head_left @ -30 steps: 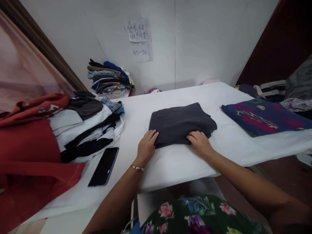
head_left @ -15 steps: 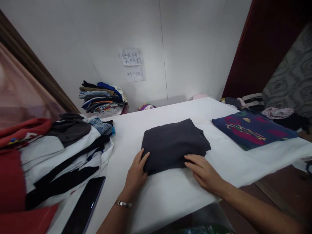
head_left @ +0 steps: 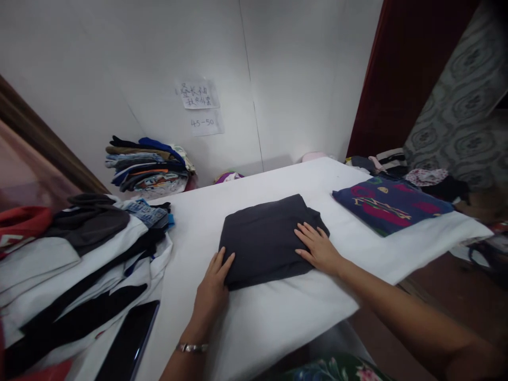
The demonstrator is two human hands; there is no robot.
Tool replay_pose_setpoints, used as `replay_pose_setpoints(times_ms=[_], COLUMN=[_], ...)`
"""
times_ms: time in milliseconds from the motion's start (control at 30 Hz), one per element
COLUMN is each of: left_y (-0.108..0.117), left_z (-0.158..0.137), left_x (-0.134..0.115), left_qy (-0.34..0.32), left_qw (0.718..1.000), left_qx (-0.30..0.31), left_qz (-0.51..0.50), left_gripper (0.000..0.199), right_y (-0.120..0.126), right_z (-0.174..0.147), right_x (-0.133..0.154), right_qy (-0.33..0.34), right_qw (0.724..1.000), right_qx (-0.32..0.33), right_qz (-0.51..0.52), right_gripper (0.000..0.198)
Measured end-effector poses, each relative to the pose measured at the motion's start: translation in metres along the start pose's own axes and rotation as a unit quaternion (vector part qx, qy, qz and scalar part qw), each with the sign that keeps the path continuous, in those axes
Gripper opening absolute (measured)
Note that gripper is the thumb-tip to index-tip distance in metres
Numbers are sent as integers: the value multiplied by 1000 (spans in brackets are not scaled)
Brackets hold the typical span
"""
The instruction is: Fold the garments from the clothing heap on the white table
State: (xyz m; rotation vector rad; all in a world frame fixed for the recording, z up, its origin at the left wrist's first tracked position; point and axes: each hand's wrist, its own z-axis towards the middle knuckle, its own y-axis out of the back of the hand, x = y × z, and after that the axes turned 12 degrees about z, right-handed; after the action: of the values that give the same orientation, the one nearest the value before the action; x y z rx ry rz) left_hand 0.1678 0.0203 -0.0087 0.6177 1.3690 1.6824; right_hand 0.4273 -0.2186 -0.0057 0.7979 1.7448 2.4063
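A dark grey garment (head_left: 262, 238), folded into a flat, roughly rectangular bundle, lies on the white-covered table (head_left: 270, 317). At its near left corner rests my left hand (head_left: 212, 280), fingers apart and touching the edge; a metal bracelet circles that wrist. My right hand (head_left: 317, 248) lies flat on the right part of the cloth with its fingers spread. To the right, apart from both hands, sits a folded navy garment (head_left: 391, 206) with a magenta, green and yellow pattern.
Left of the garment is a loose heap of clothes (head_left: 91, 254), with a black phone (head_left: 129, 338) beside it. A stack of folded clothes (head_left: 148, 164) stands at the back left. Handwritten paper signs (head_left: 200, 95) hang on the wall. More clothes (head_left: 391, 161) lie behind at right.
My right hand has moved from the garment's near edge up onto its right part and flattened. My left hand stays at the left corner. The camera view has turned slightly right.
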Motion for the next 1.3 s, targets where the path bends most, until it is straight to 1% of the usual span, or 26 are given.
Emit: replay_pose_setpoints(times_ms=[67, 167, 233, 300, 367, 400, 467, 567, 633, 700, 800, 867, 900, 933, 1000, 1067, 1133, 1200, 1300], left_y=[6, 18, 26, 32, 35, 36, 38, 40, 39, 35, 23, 14, 9, 6, 0, -3, -5, -6, -8], left_z=[-1, -3, 0, 9, 25, 36, 62, 106, 135, 160, 188, 198, 200, 201, 197, 190, 181, 175, 172], left_x=[1, 8, 11, 11, 5, 0, -12, -32, -43, -51, -54, -53, -52, -50, -48, -47, -46, -46, -45], left_qy=[1, -20, -23, 19, 74, 87, 70, 26, 17, 11, 5, 3, 4, 4, -2, -21, -43, -58, -66], left_qw=[999, 991, 978, 973, 978, 983, 993, 999, 998, 996, 992, 990, 989, 989, 990, 993, 997, 997, 997], left_qx=[16, 59, 102, 122, 110, 94, 62, 34, 36, 54, 97, 116, 121, 124, 119, 85, 34, -5, -23], left_qz=[-32, -120, -178, -197, -164, -133, -68, 17, 55, 76, 84, 83, 82, 81, 80, 75, 60, 44, 32], left_gripper=[87, 84, 75, 60, 57, 58, 58, 54, 50, 48, 44, 43, 43, 43, 42, 37, 30, 25, 24], right_y=[5, 15, 23, 31, 38, 41, 44, 44, 44, 45, 50, 51, 50, 47, 39, 30, 22, 19, 22], right_z=[-1, 3, 9, 21, 37, 47, 71, 113, 140, 164, 184, 185, 180, 173, 153, 130, 112, 103, 105], right_x=[2, 1, 0, 0, 3, 5, 8, 6, 0, -8, -17, -19, -19, -18, -15, -12, -11, -10, -11], right_qy=[-5, -16, -24, -20, -4, 4, 6, -28, -57, -84, -113, -113, -100, -78, -19, 30, 51, 59, 50], right_qw=[1000, 997, 995, 994, 993, 993, 994, 997, 997, 995, 988, 985, 987, 989, 995, 995, 994, 993, 994], right_qx=[9, 16, -8, -44, -69, -75, -72, -38, -1, 44, 104, 126, 126, 117, 70, 13, -21, -35, -23], right_qz=[20, 69, 95, 103, 97, 92, 83, 62, 42, 16, -12, -16, -23, -37, -72, -94, -97, -99, -93], right_gripper=[60, 59, 56, 55, 54, 54, 54, 54, 55, 56, 61, 63, 61, 57, 46, 37, 32, 30, 31])
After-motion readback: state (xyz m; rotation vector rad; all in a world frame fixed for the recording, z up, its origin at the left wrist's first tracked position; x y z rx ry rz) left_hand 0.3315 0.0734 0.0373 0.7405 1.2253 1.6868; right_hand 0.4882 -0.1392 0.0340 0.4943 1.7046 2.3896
